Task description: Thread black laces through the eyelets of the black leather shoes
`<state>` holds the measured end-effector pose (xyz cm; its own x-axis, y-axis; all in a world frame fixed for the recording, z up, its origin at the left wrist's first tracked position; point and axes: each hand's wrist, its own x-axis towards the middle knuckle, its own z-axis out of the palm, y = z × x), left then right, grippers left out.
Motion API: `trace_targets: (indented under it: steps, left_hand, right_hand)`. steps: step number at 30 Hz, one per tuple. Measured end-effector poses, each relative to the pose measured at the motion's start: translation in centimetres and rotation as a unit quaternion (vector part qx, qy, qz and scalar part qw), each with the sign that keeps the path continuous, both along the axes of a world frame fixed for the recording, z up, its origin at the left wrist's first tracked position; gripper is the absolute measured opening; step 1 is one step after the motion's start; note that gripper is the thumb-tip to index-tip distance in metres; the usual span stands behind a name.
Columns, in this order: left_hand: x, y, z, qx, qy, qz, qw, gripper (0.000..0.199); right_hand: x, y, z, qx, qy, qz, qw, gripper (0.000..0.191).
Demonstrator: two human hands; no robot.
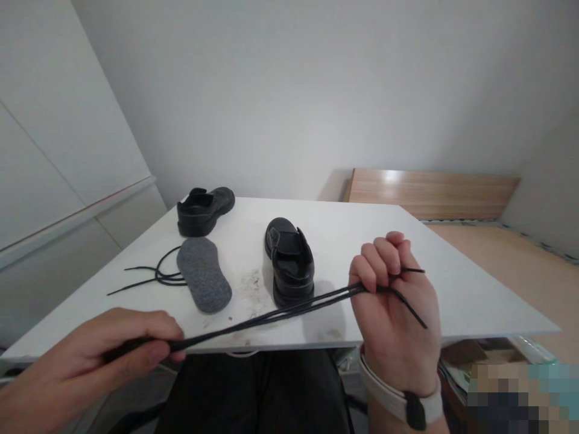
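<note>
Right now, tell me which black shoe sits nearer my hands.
The black shoe at the table's middle, just behind the stretched black lace. The other shoe sits at the far left edge, beyond the grey insole.

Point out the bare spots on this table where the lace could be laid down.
Widest bare patch: the table's right side, between the near shoe and the right edge. Another runs along the far edge, right of the far shoe. The left is crowded: insole, loose lace, grit beside the near shoe.
</note>
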<state>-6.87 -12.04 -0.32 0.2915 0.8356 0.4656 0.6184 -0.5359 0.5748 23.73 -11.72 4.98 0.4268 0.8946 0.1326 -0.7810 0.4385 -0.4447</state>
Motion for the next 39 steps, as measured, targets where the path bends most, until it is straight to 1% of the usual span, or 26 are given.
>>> trace_targets:
  steps: [1,3,4,5,6,8,9,10,11,12,13,14,15,16,17,19,22,24,26,30,33,35,37,39]
  left_hand:
    - [0.1,0.5,0.5,-0.043,-0.016,-0.004,0.999,0.020]
    - [0.5,2.1,1.5,-0.127,-0.048,-0.033,0.990,0.016]
    - [0.7,3.2,2.0,-0.150,-0.065,-0.054,0.985,0.013]
    - [0.9,4.5,2.5,-0.153,-0.094,-0.058,0.982,0.012]
    - [1.1,6.0,2.9,-0.141,-0.129,-0.049,0.980,0.013]
    - [1.8,9.2,3.9,-0.060,-0.183,-0.003,0.981,0.018]
    - [2.3,10.7,4.4,-0.005,-0.184,0.034,0.982,0.020]
    - [2.9,12.0,4.8,0.056,-0.159,0.077,0.983,0.019]
    - [3.6,13.0,5.3,0.137,-0.122,0.105,0.977,0.021]
    - [4.5,13.7,5.6,0.223,-0.084,0.119,0.964,0.030]
    - [5.5,13.9,5.9,0.283,-0.038,0.102,0.953,0.043]
    - [6.5,13.8,6.1,0.323,-0.004,0.067,0.944,0.052]
    - [7.6,13.5,6.0,0.327,0.024,0.009,0.945,0.055]
    - [8.6,13.0,5.9,0.306,0.042,-0.059,0.949,0.050]
    - [9.5,12.4,5.5,0.290,0.042,-0.107,0.950,0.042]
    - [10.7,11.5,4.7,0.265,0.004,-0.153,0.952,0.033]
    - [11.3,11.1,3.5,0.248,-0.056,-0.149,0.956,0.029]
    - [11.2,11.1,3.3,0.247,-0.076,-0.132,0.957,0.029]
    - [11.2,11.1,3.6,0.257,-0.090,-0.114,0.956,0.027]
    - [11.4,10.8,4.6,0.289,-0.111,-0.077,0.948,0.015]
    - [11.7,10.5,4.8,0.297,-0.130,-0.061,0.944,0.007]
    - [11.9,10.5,4.7,0.282,-0.158,-0.061,0.944,0.006]
    - [11.7,11.0,4.8,0.255,-0.213,-0.066,0.941,0.006]
    - [11.0,12.3,5.6,0.216,-0.281,-0.067,0.933,0.010]
  right_hand:
    - [0.0,0.1,0.1,0.004,-0.016,-0.012,1.000,0.023]
    - [-0.3,0.6,0.6,0.002,-0.043,-0.014,0.999,0.024]
    - [-0.5,1.1,0.9,-0.002,-0.049,-0.010,0.999,0.026]
    - [-0.7,1.8,1.4,-0.005,-0.053,-0.006,0.999,0.028]
    - [-0.9,2.6,1.9,-0.004,-0.055,-0.004,0.998,0.029]
    - [-1.2,4.6,2.9,0.010,-0.067,-0.005,0.998,0.031]
    - [-1.4,5.9,3.4,0.021,-0.077,-0.008,0.997,0.031]
    - [-1.7,7.1,3.8,0.028,-0.083,-0.010,0.996,0.032]
    - [-2.1,8.4,4.1,0.029,-0.082,-0.014,0.996,0.032]
    - [-2.7,9.6,4.3,0.024,-0.072,-0.014,0.997,0.032]
    - [-3.4,10.8,4.4,0.012,-0.058,-0.012,0.998,0.032]
    - [-4.3,11.8,4.2,0.000,-0.046,0.000,0.999,0.032]
    - [-5.1,12.7,4.0,-0.012,-0.039,0.018,0.999,0.033]
    - [-5.9,13.4,3.7,-0.023,-0.036,0.035,0.998,0.032]
    - [-6.7,13.9,3.3,-0.034,-0.034,0.054,0.997,0.031]
    - [-7.7,14.5,2.6,-0.060,-0.031,0.087,0.994,0.030]
    - [-8.4,14.3,1.9,-0.093,-0.038,0.111,0.989,0.030]
    - [-8.5,14.0,1.7,-0.088,-0.063,0.117,0.987,0.029]
    - [-8.7,13.7,1.8,-0.073,-0.085,0.127,0.986,0.029]
    - [-9.2,13.3,2.0,-0.044,-0.102,0.143,0.983,0.030]
    - [-9.4,13.1,1.9,-0.029,-0.118,0.148,0.982,0.031]
    - [-9.4,13.0,1.8,-0.042,-0.124,0.144,0.981,0.031]
    - [-9.0,13.0,2.0,-0.065,-0.119,0.139,0.981,0.030]
    - [-7.8,13.5,2.8,-0.078,-0.108,0.128,0.983,0.032]
